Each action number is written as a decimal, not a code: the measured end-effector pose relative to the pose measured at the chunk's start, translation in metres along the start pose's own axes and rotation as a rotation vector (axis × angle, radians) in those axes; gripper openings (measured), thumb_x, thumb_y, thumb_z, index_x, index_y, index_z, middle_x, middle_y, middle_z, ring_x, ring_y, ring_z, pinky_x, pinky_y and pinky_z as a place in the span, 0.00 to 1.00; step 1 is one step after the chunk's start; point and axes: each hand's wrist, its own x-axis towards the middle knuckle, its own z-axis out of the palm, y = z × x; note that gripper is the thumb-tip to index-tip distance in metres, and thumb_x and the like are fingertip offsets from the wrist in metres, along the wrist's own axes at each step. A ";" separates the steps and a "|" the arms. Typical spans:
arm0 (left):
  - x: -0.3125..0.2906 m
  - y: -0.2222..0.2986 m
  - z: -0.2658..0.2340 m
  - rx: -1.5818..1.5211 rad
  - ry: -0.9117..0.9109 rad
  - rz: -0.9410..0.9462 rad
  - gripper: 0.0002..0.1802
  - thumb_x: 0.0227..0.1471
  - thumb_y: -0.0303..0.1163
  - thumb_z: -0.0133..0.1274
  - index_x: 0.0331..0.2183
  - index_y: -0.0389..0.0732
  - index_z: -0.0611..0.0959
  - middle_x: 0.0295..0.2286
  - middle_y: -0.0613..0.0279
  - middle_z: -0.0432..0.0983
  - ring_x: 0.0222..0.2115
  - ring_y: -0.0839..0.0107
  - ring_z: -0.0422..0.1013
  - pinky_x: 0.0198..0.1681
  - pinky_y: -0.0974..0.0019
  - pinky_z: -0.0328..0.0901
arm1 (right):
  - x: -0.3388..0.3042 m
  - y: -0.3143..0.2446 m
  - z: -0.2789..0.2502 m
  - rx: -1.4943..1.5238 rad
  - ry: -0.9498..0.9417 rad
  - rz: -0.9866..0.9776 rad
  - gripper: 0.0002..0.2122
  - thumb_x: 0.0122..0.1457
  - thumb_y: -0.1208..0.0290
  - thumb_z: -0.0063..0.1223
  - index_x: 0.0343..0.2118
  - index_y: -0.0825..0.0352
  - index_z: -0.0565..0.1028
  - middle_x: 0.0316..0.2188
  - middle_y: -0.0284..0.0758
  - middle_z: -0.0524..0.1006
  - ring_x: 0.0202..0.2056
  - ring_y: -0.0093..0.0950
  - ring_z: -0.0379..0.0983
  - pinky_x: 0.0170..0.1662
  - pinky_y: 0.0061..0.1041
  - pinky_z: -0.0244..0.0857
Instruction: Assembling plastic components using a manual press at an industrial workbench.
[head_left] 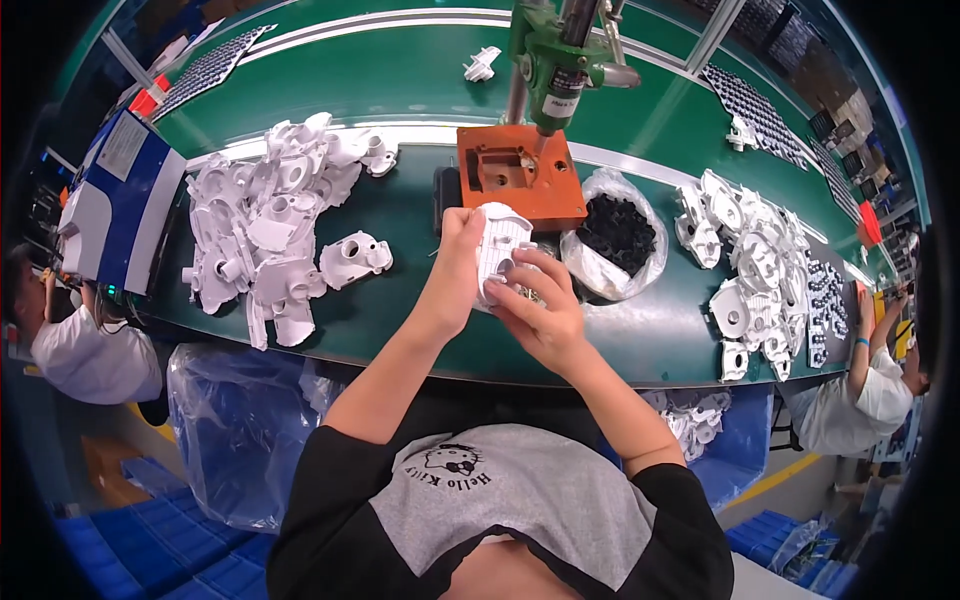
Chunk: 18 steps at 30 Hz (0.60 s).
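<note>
A white ribbed plastic housing (500, 238) is held up in front of me, above the near part of the green bench. My left hand (455, 272) closes round its left side, thumb near the top. Against its lower right side are the bent fingers of my right hand (545, 308), closed on the piece. Whether a small part sits between those fingertips cannot be made out. Just beyond my hands is an orange fixture block (530, 208) with a recess, under a green hand press (562, 75). A clear plastic bag (598, 280) of small black parts (618, 235) stands beside it.
White plastic housings (275, 225) lie heaped at left, another heap (755, 270) at right. A blue and white box-shaped machine (125, 200) stands far left. Below the bench edge are a bag-lined blue bin (235, 430) and another blue bin (740, 440). Co-workers sit on both sides.
</note>
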 end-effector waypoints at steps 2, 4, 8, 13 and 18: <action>-0.005 -0.008 -0.001 0.256 0.095 0.072 0.22 0.63 0.45 0.32 0.47 0.37 0.66 0.41 0.59 0.69 0.39 0.73 0.70 0.43 0.69 0.66 | -0.002 -0.001 -0.002 0.020 -0.004 0.016 0.23 0.34 0.84 0.64 0.38 0.60 0.79 0.37 0.34 0.73 0.47 0.40 0.68 0.47 0.36 0.65; -0.010 -0.010 0.002 0.250 0.039 0.126 0.19 0.61 0.41 0.36 0.46 0.37 0.64 0.41 0.58 0.67 0.40 0.75 0.67 0.44 0.70 0.64 | -0.006 -0.002 -0.007 0.097 -0.010 0.099 0.21 0.38 0.83 0.62 0.41 0.63 0.77 0.39 0.37 0.73 0.47 0.40 0.68 0.48 0.37 0.65; -0.027 -0.002 0.006 0.655 -0.156 0.360 0.31 0.46 0.34 0.55 0.51 0.38 0.64 0.47 0.55 0.64 0.46 0.67 0.64 0.52 0.63 0.56 | -0.009 0.000 -0.015 0.788 0.309 0.755 0.15 0.60 0.72 0.46 0.48 0.72 0.69 0.44 0.42 0.73 0.46 0.35 0.71 0.50 0.30 0.65; -0.028 -0.004 -0.001 1.403 -0.283 0.760 0.34 0.39 0.28 0.60 0.50 0.41 0.66 0.48 0.51 0.67 0.54 0.55 0.61 0.60 0.44 0.43 | -0.021 0.019 -0.021 1.552 0.423 1.165 0.15 0.66 0.67 0.32 0.48 0.72 0.66 0.44 0.42 0.73 0.42 0.35 0.75 0.37 0.32 0.76; -0.012 0.004 -0.012 1.405 -0.297 0.760 0.16 0.42 0.25 0.58 0.37 0.38 0.77 0.38 0.50 0.75 0.44 0.52 0.70 0.50 0.54 0.62 | -0.026 0.023 -0.036 1.167 0.173 1.224 0.12 0.63 0.68 0.41 0.39 0.72 0.72 0.37 0.39 0.75 0.28 0.28 0.76 0.28 0.23 0.70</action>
